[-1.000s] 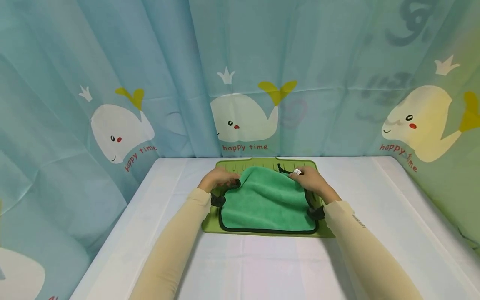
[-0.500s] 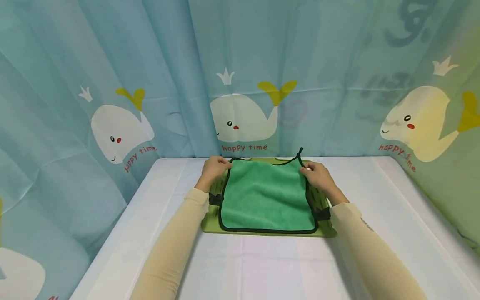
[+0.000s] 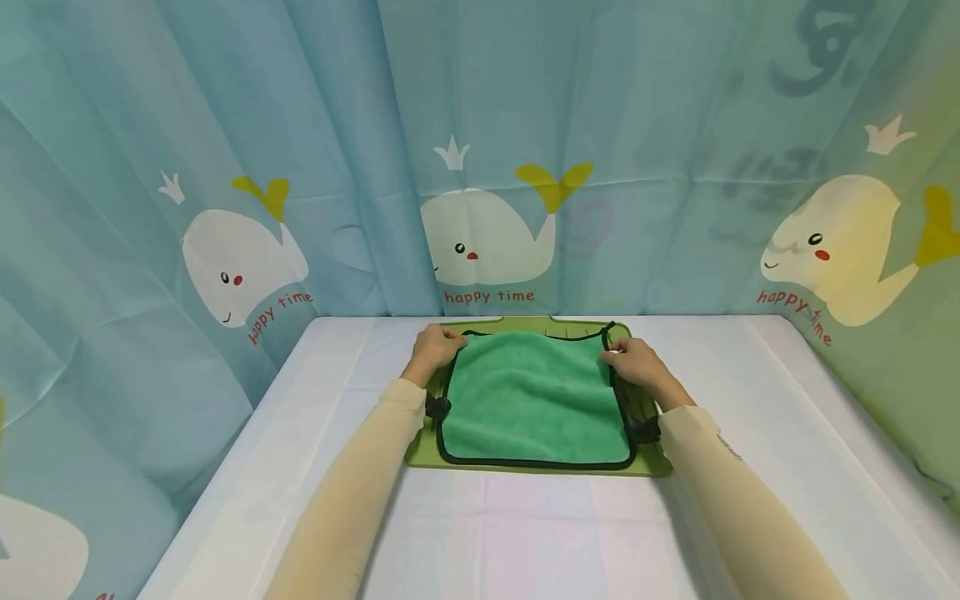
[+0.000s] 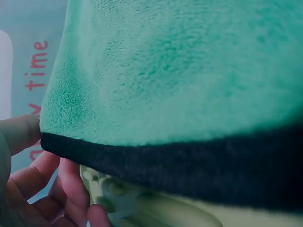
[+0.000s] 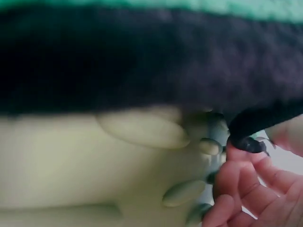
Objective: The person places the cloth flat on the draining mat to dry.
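A green plush towel (image 3: 536,400) with black edging lies spread over a green ridged mat (image 3: 426,454), its far part lifted a little. My left hand (image 3: 437,348) pinches the towel's far left corner; in the left wrist view the thumb and fingers of that hand (image 4: 42,182) hold the dark-edged corner of the towel (image 4: 142,85). With my right hand (image 3: 633,362) I pinch the right edge, just below the far right corner where a black loop (image 3: 609,327) sticks up. The right wrist view shows those fingers (image 5: 246,184) gripping the black edging, the mat's raised bumps (image 5: 184,193) beneath.
A table with a white cloth (image 3: 540,542) lies under the mat. Behind and at both sides hangs a blue curtain (image 3: 637,100) printed with whales. Black wrist-camera straps (image 3: 643,430) sit at both wrists, close to the towel's sides.
The towel's far edge was slack and bunched, then got pulled taut and raised between both hands. Since then both hands have lowered it slightly toward the mat.
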Tool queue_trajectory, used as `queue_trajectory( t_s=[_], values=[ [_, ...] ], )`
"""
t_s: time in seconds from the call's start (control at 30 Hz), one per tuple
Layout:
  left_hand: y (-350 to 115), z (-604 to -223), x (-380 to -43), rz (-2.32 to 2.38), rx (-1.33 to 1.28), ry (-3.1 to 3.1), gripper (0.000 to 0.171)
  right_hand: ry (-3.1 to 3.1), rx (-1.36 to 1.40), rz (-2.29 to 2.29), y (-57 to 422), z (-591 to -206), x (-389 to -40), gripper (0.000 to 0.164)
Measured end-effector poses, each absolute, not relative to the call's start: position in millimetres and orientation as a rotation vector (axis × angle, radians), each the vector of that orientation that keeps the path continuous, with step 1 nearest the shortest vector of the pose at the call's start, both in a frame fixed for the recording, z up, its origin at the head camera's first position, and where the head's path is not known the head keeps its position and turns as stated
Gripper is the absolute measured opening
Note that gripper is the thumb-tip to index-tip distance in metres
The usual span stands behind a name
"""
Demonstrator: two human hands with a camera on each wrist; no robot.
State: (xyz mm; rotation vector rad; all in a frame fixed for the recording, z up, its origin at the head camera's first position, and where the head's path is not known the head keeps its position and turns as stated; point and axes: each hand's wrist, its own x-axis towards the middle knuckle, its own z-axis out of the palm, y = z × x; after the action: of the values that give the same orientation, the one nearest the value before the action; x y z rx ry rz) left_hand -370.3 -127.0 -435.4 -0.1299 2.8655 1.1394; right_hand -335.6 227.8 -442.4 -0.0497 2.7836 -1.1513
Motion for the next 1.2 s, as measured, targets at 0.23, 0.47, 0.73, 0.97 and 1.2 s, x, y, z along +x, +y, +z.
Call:
queue_trajectory(
  t_s=[0.23, 0.47, 0.73, 0.97, 1.2],
  values=[
    [-127.3, -429.2, -373.7, 1.154, -0.068, 2.916, 0.025, 2.803, -0.031, -1.166, 226.3, -441.2, -340.6, 0.031],
    [-125.3, -425.4, -376.1, 1.310, -0.074, 2.946, 0.024, 2.832, 0.012, -1.262, 226.5, -435.2, -344.7, 0.035],
    [-125.6, -436.6, -377.7, 1.248, -0.107, 2.878, 0.023, 2.731, 0.014, -1.176, 233.0, -442.3, -351.5, 0.026],
    [-128.6, -432.3, -378.5, 1.281, -0.093, 2.890, 0.021, 2.768, 0.008, -1.138, 234.8, -438.3, -356.6, 0.028],
    [-127.8, -432.9, -384.3, 1.318, -0.134, 2.878, 0.027, 2.806, 0.031, -1.179, 238.0, -432.7, -364.0, 0.027]
  ],
)
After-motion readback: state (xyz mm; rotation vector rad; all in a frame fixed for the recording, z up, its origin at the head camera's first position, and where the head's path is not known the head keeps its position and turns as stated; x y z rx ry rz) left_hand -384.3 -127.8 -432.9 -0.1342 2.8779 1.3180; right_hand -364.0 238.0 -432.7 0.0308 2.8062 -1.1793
